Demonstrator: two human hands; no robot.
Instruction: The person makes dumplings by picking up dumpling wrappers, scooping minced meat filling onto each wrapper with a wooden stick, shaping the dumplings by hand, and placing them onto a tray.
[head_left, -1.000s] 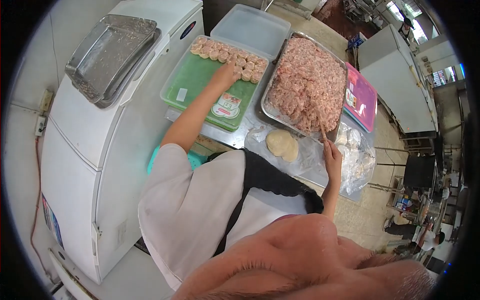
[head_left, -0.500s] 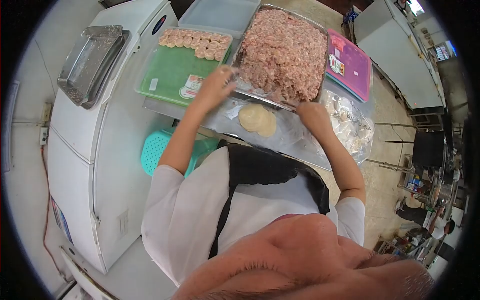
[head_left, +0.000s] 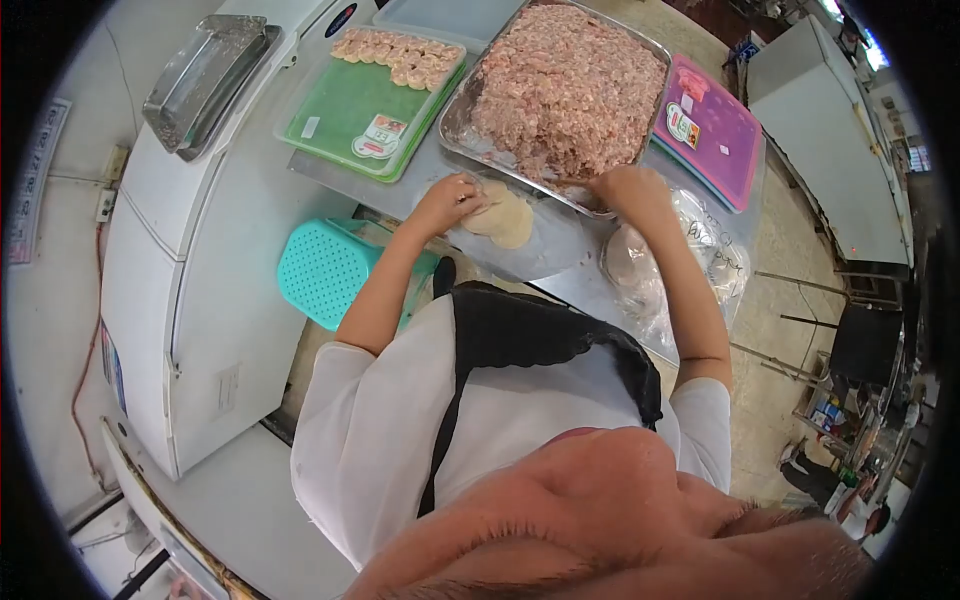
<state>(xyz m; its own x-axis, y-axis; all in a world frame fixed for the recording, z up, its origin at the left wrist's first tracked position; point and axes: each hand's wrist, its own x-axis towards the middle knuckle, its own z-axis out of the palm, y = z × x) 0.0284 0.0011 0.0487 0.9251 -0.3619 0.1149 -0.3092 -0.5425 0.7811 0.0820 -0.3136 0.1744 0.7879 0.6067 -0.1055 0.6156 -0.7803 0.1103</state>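
Observation:
My left hand [head_left: 447, 205] has its fingers curled at the left edge of the stacked round dough wrappers [head_left: 510, 222], which lie on clear plastic. Closed around a thin stick [head_left: 572, 182], my right hand [head_left: 630, 192] is at the near edge of the metal tray [head_left: 462, 148]. The tray holds a large heap of ground meat [head_left: 570, 85], and the stick's tip is by the meat. To the left, a green-lined container [head_left: 345, 110] holds rows of small filled dumplings [head_left: 400, 55] along its far side.
Purple lidded container [head_left: 710, 135] on the right, with bagged wrappers [head_left: 710, 245] below it. A turquoise stool [head_left: 325, 272] stands below the table's left end. Metal pans [head_left: 210, 85] rest on a white freezer [head_left: 240, 240]. A person [head_left: 860, 515] is far right.
My left hand has moved from the filled dumplings down to the dough wrappers. My right hand has shifted to the tray's near edge. The camera view has shifted too.

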